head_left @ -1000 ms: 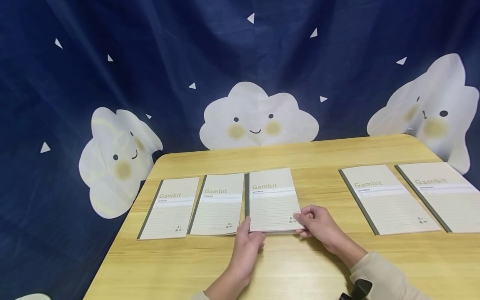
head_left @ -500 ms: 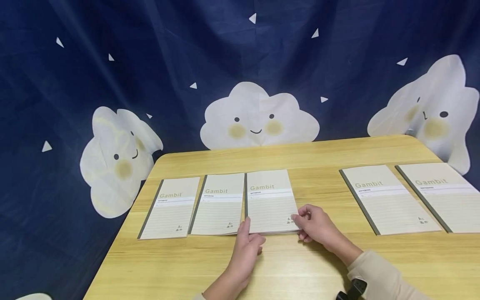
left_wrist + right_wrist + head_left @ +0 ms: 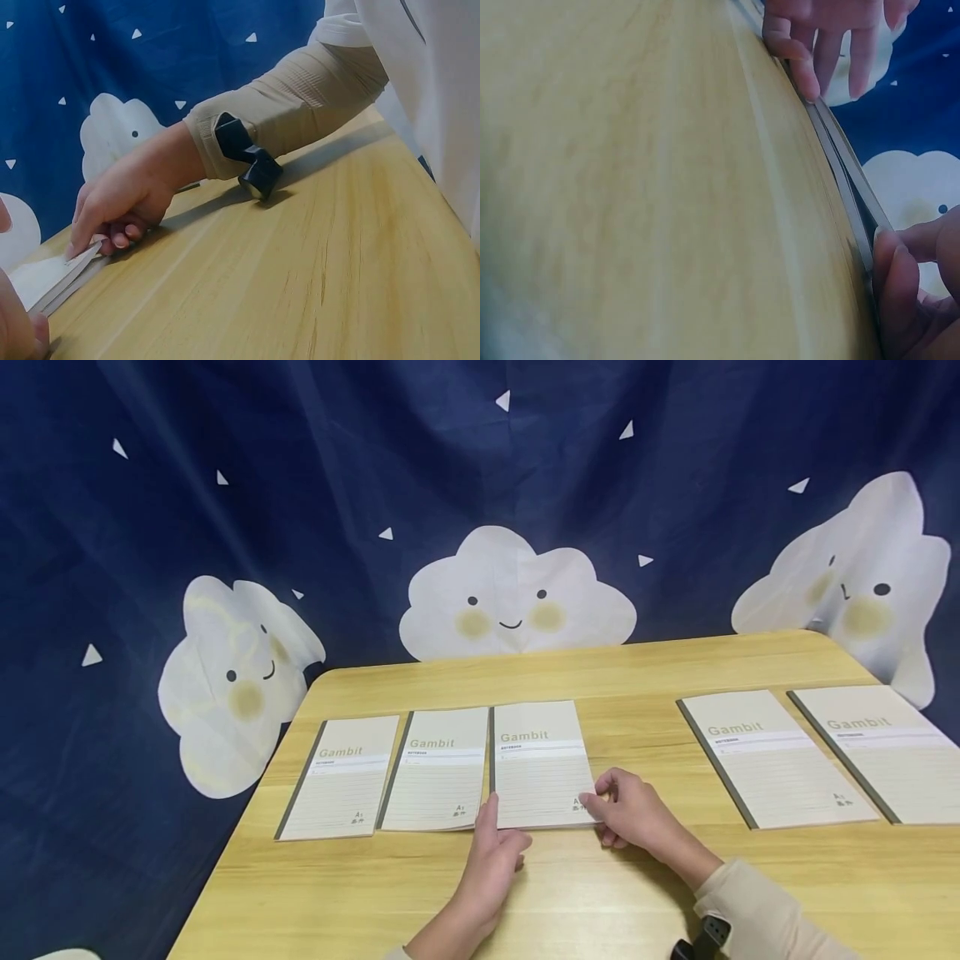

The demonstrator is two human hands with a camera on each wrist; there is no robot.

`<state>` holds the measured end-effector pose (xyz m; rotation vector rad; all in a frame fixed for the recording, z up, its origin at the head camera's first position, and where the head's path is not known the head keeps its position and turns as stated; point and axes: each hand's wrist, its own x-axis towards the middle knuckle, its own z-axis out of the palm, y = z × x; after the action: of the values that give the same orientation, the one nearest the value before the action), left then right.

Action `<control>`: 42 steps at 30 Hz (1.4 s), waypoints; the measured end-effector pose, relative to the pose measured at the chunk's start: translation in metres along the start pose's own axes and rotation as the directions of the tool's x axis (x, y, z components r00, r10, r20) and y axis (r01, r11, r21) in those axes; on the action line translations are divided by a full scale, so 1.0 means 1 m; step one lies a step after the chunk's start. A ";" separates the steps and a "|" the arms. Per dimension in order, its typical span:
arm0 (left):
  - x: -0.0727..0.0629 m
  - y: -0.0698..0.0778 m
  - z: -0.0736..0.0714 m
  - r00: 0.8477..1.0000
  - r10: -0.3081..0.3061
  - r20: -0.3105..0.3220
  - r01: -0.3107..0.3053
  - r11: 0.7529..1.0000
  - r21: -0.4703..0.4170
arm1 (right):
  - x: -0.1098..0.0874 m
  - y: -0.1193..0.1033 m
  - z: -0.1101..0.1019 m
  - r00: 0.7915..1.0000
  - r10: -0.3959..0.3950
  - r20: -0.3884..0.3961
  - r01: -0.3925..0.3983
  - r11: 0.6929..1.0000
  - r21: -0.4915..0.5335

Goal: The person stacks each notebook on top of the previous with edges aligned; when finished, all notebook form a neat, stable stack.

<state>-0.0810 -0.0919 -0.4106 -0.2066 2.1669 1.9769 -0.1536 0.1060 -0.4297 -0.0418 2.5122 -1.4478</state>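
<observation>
A cream Gambit notebook [image 3: 540, 768] with a dark spine lies third from the left in the head view. At its lower right corner my right hand [image 3: 633, 810] pinches the cover between thumb and fingers. The wrist views show two layers at the edge [image 3: 838, 154], the upper one lifted slightly near the right fingers, so a second notebook appears to lie beneath. My left hand [image 3: 491, 864] rests against the lower left corner, thumb along the spine side. Seen from the right wrist, the left fingers [image 3: 825, 64] are fairly straight and touch the front edge.
Two more notebooks lie to the left, one at the far left [image 3: 337, 777] and one beside the held one [image 3: 435, 768]. Another pair, the nearer [image 3: 776, 760] and the outer [image 3: 885, 752], lies at right on the wooden table [image 3: 600, 910]. A blue cloud-print curtain [image 3: 525, 460] hangs behind.
The top notebook has shifted slightly left and toward me, now lining up with the edge of its left neighbour. My right hand moved with it; the left hand stayed nearly still.
</observation>
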 end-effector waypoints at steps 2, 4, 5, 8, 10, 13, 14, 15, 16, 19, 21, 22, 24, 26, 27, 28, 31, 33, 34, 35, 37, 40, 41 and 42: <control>-0.001 0.000 0.000 1.000 0.000 -0.004 0.000 1.000 0.001 | 0.000 0.000 0.000 1.000 -0.003 0.001 0.003 1.000 -0.016; -0.002 0.001 0.001 1.000 -0.001 -0.019 0.002 1.000 0.013 | 0.000 0.001 0.000 1.000 -0.010 0.003 0.011 0.999 -0.034; -0.003 0.002 0.001 1.000 -0.001 -0.031 0.002 1.000 0.028 | 0.001 0.001 0.000 1.000 -0.014 0.006 0.014 0.999 -0.044; -0.007 0.007 0.005 0.999 0.012 -0.050 -0.009 0.997 0.074 | 0.000 0.002 -0.001 1.000 -0.009 0.006 0.010 0.998 -0.056; -0.009 0.011 0.008 0.998 0.023 -0.051 -0.018 0.995 0.094 | -0.001 0.002 -0.003 1.000 -0.003 -0.007 0.003 0.998 -0.055; -0.011 0.015 0.014 0.999 0.031 -0.016 -0.030 0.996 0.081 | -0.002 0.003 -0.007 1.000 0.008 -0.023 -0.009 0.999 -0.035; -0.011 0.016 0.016 0.999 0.032 -0.003 -0.032 0.997 0.070 | -0.003 0.004 -0.009 1.000 0.008 -0.025 -0.009 0.999 -0.031; -0.011 0.017 0.017 0.999 0.032 0.013 -0.033 0.998 0.057 | -0.004 0.004 -0.010 1.000 0.010 -0.026 -0.010 1.000 -0.026; -0.011 0.018 0.020 0.999 0.031 0.031 -0.033 0.998 0.047 | -0.004 0.004 -0.012 1.000 0.011 -0.026 -0.012 1.000 -0.021; -0.010 0.019 0.028 0.995 0.043 0.087 -0.045 0.999 0.020 | -0.006 0.004 -0.020 1.000 0.006 -0.027 -0.006 1.000 -0.008; -0.007 0.019 0.035 0.991 0.058 0.123 -0.058 0.998 0.001 | -0.006 0.005 -0.027 0.999 -0.004 -0.039 0.004 1.000 0.000; -0.005 0.019 0.040 0.988 0.063 0.140 -0.062 0.998 -0.013 | -0.006 0.006 -0.031 0.999 -0.008 -0.043 0.009 1.000 0.007; -0.001 0.020 0.049 0.982 0.068 0.174 -0.060 0.997 -0.050 | -0.006 0.009 -0.039 0.998 -0.022 -0.054 0.023 1.000 0.014; 0.002 0.019 0.061 0.976 0.070 0.205 -0.053 0.995 -0.085 | -0.007 0.011 -0.048 0.997 -0.037 -0.066 0.038 0.999 0.013; 0.004 0.019 0.067 0.973 0.068 0.222 -0.047 0.994 -0.101 | -0.007 0.013 -0.053 0.996 -0.045 -0.071 0.046 0.999 0.011; 0.006 0.020 0.073 0.970 0.063 0.236 -0.036 0.993 -0.116 | -0.008 0.014 -0.057 0.995 -0.055 -0.080 0.054 0.998 -0.006; 0.012 0.020 0.092 0.963 0.043 0.265 -0.002 0.988 -0.154 | -0.011 0.016 -0.072 0.991 -0.077 -0.108 0.071 0.996 -0.051; 0.017 0.020 0.103 0.965 0.021 0.261 0.027 0.984 -0.178 | -0.012 0.017 -0.081 0.988 -0.089 -0.127 0.079 0.994 -0.079; 0.020 0.020 0.109 0.969 0.009 0.249 0.040 0.980 -0.194 | -0.013 0.018 -0.086 0.986 -0.094 -0.137 0.081 0.992 -0.096; 0.023 0.021 0.114 0.973 -0.001 0.232 0.051 0.976 -0.211 | -0.014 0.019 -0.091 0.985 -0.096 -0.145 0.081 0.992 -0.100; 0.029 0.021 0.126 0.981 -0.017 0.193 0.067 0.966 -0.251 | -0.015 0.022 -0.100 0.979 -0.110 -0.174 0.085 0.986 -0.143; 0.037 0.022 0.145 0.989 -0.040 0.140 0.082 0.946 -0.314 | -0.016 0.028 -0.114 0.961 -0.143 -0.236 0.086 0.968 -0.236; 0.039 0.022 0.151 0.990 -0.047 0.130 0.089 0.938 -0.334 | -0.016 0.030 -0.119 0.955 -0.150 -0.256 0.081 0.962 -0.262; 0.040 0.023 0.157 0.991 -0.053 0.126 0.095 0.931 -0.353 | -0.016 0.032 -0.123 0.949 -0.156 -0.274 0.075 0.956 -0.284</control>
<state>-0.1172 0.0680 -0.4115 -0.2192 1.6887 2.2660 -0.1622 0.2292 -0.3946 -0.0247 2.9855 -1.2155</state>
